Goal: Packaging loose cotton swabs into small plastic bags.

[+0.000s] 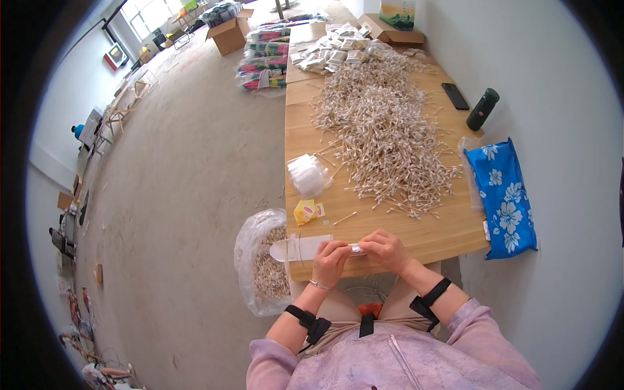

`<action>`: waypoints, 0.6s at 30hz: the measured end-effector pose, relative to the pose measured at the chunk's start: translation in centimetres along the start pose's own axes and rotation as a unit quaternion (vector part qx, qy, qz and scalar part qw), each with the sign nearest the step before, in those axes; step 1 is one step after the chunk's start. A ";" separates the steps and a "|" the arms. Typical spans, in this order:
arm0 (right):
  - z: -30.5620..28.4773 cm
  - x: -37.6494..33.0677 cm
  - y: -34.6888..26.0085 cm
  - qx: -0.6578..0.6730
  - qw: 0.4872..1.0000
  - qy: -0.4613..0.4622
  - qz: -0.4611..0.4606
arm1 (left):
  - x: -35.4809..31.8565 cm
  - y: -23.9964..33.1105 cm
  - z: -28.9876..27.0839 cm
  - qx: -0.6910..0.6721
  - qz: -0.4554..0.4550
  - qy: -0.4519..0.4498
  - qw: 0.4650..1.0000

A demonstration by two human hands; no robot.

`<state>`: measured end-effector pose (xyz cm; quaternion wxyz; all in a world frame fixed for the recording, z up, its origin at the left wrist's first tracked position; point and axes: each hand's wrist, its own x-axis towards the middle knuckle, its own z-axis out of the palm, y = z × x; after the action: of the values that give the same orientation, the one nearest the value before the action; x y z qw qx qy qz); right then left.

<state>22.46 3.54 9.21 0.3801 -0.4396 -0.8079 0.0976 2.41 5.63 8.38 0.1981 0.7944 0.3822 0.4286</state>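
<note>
At the near edge of the wooden table [390,250], my left hand [331,262] and my right hand [385,251] pinch the two ends of a small clear plastic packet [355,249]. Its contents are too small to make out. Left of my left hand lies a white card strip [313,247] with a rounded end. Beyond it are small yellow cards [305,212] and a stack of clear plastic bags [308,175]. A loose cotton swab [345,218] rests ahead of my hands, in front of a large pile of cotton swabs [390,130].
Filled packets [341,49] heap at the table's far end, near an open cardboard box [393,32]. Along the right stand a phone [455,96], a dark green bottle [483,109] and a blue flowered bag [502,201]. A clear sack of swabs [246,260] sits beside the table's left edge.
</note>
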 end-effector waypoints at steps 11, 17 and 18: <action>-0.1 -0.4 -0.5 -0.014 1.000 0.011 0.000 | 0.0 0.9 -0.3 0.005 -0.045 -0.022 0.999; -0.1 0.7 -1.9 0.087 0.987 -0.005 0.133 | -0.9 -0.5 0.4 -0.126 -0.146 -0.061 0.979; 0.0 0.8 -1.8 0.108 0.983 0.002 0.146 | -0.9 -0.6 0.7 -0.146 -0.165 -0.058 0.974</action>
<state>21.10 3.09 10.51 0.4090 -0.5088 -0.7192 0.2379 2.36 5.29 7.12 0.4019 0.7065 0.4289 0.3942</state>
